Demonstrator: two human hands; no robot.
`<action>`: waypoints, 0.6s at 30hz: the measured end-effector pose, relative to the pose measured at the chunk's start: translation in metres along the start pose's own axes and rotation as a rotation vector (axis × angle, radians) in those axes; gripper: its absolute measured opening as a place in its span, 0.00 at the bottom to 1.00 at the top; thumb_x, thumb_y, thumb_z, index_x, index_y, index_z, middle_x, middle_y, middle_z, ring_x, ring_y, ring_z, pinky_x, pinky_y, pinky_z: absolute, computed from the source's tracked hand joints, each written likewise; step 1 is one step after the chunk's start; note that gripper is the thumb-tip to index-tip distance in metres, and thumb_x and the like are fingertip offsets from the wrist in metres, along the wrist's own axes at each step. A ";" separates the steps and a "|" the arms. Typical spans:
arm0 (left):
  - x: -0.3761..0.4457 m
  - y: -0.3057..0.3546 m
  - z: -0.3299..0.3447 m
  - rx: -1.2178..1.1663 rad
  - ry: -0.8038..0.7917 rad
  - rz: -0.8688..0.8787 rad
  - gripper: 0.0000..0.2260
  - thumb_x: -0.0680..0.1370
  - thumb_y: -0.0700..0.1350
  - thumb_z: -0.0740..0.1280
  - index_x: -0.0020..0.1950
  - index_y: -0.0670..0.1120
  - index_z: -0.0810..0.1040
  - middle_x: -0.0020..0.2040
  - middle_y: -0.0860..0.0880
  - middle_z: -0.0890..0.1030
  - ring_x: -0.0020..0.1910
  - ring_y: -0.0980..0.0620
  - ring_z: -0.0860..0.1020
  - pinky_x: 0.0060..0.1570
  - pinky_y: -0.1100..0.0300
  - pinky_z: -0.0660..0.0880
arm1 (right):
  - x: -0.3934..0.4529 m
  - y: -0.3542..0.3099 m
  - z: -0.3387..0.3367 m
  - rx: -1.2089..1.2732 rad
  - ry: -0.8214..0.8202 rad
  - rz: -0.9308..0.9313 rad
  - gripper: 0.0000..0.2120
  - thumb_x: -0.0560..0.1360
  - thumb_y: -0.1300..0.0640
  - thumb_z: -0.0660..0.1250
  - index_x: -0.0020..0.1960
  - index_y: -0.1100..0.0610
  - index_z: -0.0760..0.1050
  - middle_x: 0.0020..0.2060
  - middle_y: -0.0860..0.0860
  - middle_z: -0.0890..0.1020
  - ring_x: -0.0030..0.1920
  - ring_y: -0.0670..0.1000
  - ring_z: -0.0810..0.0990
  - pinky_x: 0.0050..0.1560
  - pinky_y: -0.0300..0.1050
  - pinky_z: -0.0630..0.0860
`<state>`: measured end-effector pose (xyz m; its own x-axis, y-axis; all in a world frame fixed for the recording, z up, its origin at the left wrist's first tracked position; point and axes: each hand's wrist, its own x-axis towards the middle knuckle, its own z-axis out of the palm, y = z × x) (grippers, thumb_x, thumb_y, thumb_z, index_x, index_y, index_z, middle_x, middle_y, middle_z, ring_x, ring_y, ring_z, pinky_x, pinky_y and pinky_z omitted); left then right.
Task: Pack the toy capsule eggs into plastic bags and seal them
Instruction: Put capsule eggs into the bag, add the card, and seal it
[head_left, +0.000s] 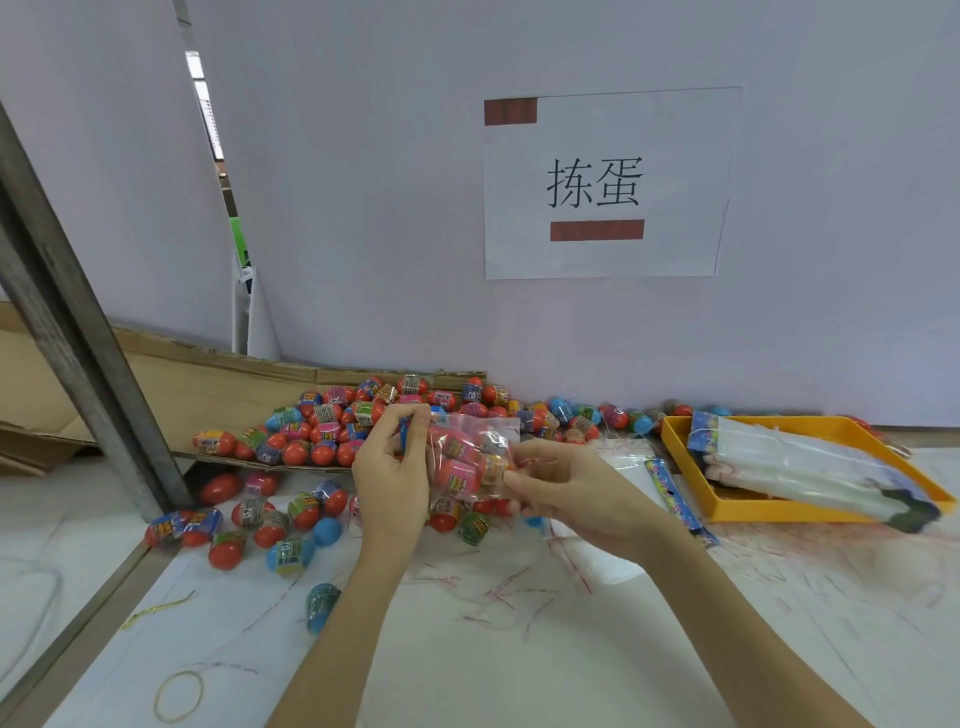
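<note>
Nearest: rubber band (178, 696) flat on the white tabletop (519, 665), lone blue egg (321, 605) just beyond. Mid-field, held above the tabletop: clear plastic bag (470, 460) with several red capsule eggs inside, left hand (390, 467) pinching its left edge, right hand (563, 493) gripping the right side. Behind: heap of loose eggs (332, 426) on cardboard. Right: orange tray (769, 512) holding empty bags. Far wall: paper sign (605, 182).
</note>
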<state>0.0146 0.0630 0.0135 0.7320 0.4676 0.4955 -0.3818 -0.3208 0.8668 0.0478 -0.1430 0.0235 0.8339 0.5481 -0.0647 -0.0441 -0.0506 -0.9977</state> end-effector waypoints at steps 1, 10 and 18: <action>0.000 0.001 0.000 -0.005 -0.006 -0.002 0.07 0.85 0.50 0.64 0.54 0.53 0.82 0.37 0.48 0.81 0.35 0.45 0.80 0.35 0.49 0.78 | 0.000 0.000 -0.001 -0.002 0.036 -0.025 0.15 0.79 0.59 0.73 0.65 0.54 0.79 0.50 0.56 0.86 0.47 0.52 0.86 0.52 0.44 0.82; 0.001 -0.008 -0.002 0.158 0.062 0.050 0.10 0.81 0.61 0.66 0.53 0.55 0.78 0.37 0.55 0.82 0.34 0.55 0.81 0.35 0.51 0.82 | -0.001 -0.006 0.000 -0.050 0.249 -0.241 0.11 0.78 0.58 0.73 0.59 0.47 0.85 0.48 0.49 0.88 0.49 0.46 0.86 0.46 0.35 0.80; -0.001 -0.003 0.006 -0.233 -0.227 -0.410 0.19 0.73 0.58 0.73 0.55 0.46 0.85 0.50 0.48 0.87 0.54 0.47 0.85 0.56 0.50 0.84 | 0.002 -0.007 0.001 -0.078 0.308 -0.257 0.18 0.82 0.67 0.65 0.50 0.48 0.88 0.56 0.43 0.85 0.60 0.42 0.81 0.50 0.36 0.82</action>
<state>0.0179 0.0585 0.0103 0.9416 0.3180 0.1107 -0.1349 0.0549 0.9893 0.0490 -0.1405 0.0300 0.9387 0.2759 0.2068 0.2192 -0.0147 -0.9756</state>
